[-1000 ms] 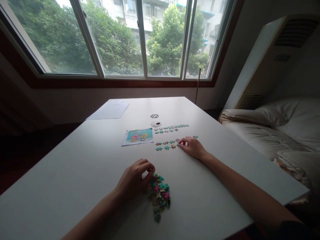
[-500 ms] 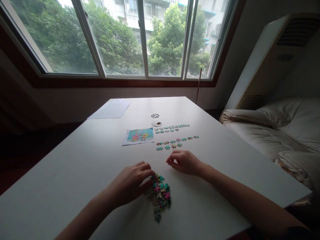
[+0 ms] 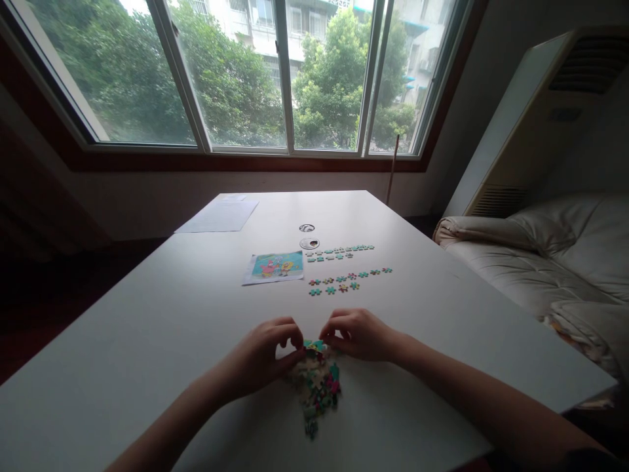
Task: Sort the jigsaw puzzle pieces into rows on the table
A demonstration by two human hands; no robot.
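Pile: a heap of jigsaw pieces (image 3: 318, 387) on the near part of the worktop (image 3: 147, 328), taken as the clock's centre, 12 toward the window; green, pink and pale faces mixed, lower tail dim.
Left hand: (image 3: 268, 354) at 10 o'clock, fingertips and thumb at the pile's far edge; cannot tell whether a piece is pinched.
Right hand: (image 3: 361, 335) at 1 o'clock, fingers curled, tips at the same edge; grip on a piece cannot be told.
Hands: apart, narrow gap with pieces between.
Change: right hand was over the near rows a second ago, now back at the pile; left stayed by it. Upper pieces have shifted, more pale ones showing. Reading: work has moved from the rows to the loose pieces.
Near rows: two spaced lines of pieces (image 3: 331, 290), between 12 and 1, clear of both hands.
Far rows: two more lines (image 3: 310, 259), just beyond.
Picture sheet: (image 3: 275, 265) at 11, cartoon figures, left of the rows.
Discs: two round items (image 3: 309, 244) at 12.
Paper: pale sheet (image 3: 219, 216) at 11, far corner.
Sofa: (image 3: 496, 249) at 2, off the worktop.
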